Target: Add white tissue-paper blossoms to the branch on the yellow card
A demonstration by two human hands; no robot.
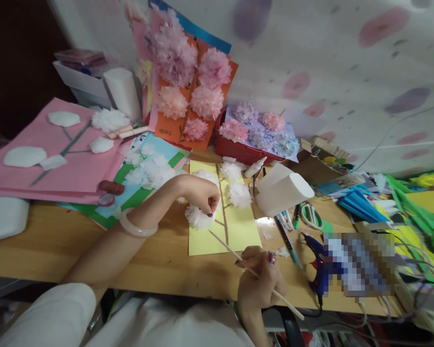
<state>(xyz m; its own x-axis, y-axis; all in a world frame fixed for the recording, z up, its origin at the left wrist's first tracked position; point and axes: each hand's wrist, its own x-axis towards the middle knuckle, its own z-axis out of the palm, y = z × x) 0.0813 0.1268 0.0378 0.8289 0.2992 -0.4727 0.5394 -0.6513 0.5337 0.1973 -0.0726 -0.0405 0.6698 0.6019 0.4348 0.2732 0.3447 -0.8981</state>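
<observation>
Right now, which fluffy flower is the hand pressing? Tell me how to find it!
Find the wooden table, then the yellow sheet in its middle. At that sheet's left edge lies the lowest white tissue flower. Only this one has the left hand pinching it; the other flowers sit untouched higher up.

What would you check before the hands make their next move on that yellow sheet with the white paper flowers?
1. Left hand pinches the white flower: ok.
2. That flower sits on the yellow sheet, beside the drawn branch: ok.
3. Right hand grips the stick, tip short of the flower: ok.
4. Glue under the flower: cannot tell, hidden.
5. Glue gun lies on the table to the right of both hands, untouched: ok.
</observation>
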